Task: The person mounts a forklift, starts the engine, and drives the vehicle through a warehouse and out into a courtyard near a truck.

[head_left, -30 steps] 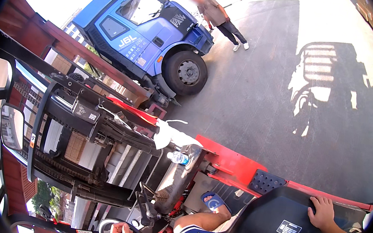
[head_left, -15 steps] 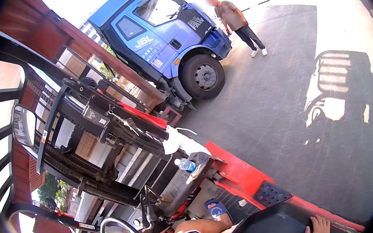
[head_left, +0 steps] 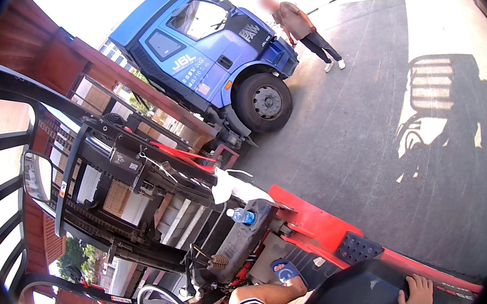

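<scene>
My right hand (head_left: pixel 418 298) lies on the edge of a smooth black cover (head_left: pixel 323 297) at the lower right, fingers extended over it and holding nothing. Labels are stuck to the cover near my leg. My left hand is out of the picture. At the bottom edge, part of a black steering wheel (head_left: pixel 165 290) shows, with control levers (head_left: pixel 193 278) beside it. My leg in blue shorts reaches to a blue sandal (head_left: pixel 288 271) on the vehicle's floor. A water bottle (head_left: pixel 241 215) with blue liquid or tint lies on the dashboard, near a white cloth (head_left: pixel 232 187).
Ahead stands the forklift's dark mast (head_left: pixel 129 169) with a side mirror (head_left: pixel 37 176). Past it is a blue truck (head_left: pixel 206 59) with a red trailer (head_left: pixel 37 23). A person (head_left: pixel 295 22) stands by the truck's front. Red bodywork (head_left: pixel 313 224) edges the paved ground, where a vehicle shadow falls.
The view has shifted slightly. The person by the truck has turned a little and changed arm position. The shadow's outline on the ground differs. My right hand stays on the cover.
</scene>
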The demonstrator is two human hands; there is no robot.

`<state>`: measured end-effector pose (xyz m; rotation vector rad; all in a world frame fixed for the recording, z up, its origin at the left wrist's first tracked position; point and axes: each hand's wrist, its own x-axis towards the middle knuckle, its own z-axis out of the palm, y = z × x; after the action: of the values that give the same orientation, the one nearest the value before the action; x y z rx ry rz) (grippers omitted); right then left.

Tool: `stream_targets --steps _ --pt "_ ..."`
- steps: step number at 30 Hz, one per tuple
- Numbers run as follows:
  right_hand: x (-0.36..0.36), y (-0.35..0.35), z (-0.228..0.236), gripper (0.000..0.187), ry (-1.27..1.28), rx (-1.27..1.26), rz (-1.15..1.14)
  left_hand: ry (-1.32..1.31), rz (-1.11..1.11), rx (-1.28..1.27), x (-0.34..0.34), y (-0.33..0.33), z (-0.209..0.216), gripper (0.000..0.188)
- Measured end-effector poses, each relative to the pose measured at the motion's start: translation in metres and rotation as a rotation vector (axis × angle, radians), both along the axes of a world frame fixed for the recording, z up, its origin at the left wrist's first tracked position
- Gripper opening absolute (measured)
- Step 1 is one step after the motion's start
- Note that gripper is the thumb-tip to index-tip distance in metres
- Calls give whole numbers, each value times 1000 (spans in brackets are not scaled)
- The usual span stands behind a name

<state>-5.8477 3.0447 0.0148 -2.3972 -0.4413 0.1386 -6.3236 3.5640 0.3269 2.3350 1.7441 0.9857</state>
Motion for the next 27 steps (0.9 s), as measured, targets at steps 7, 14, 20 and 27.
stream_targets --steps 7,14,20,27 --pt "-1 0 -1 58 -8 6 -4 12 15 31 3 7 14 24" --pt "-3 -1 2 59 13 -4 -4 43 56 59 0 28 35 23" --pt "-2 2 -3 60 10 -3 2 68 115 99 -12 50 61 22" --pt "-4 1 2 61 35 -1 -9 80 180 134 -18 82 84 23"
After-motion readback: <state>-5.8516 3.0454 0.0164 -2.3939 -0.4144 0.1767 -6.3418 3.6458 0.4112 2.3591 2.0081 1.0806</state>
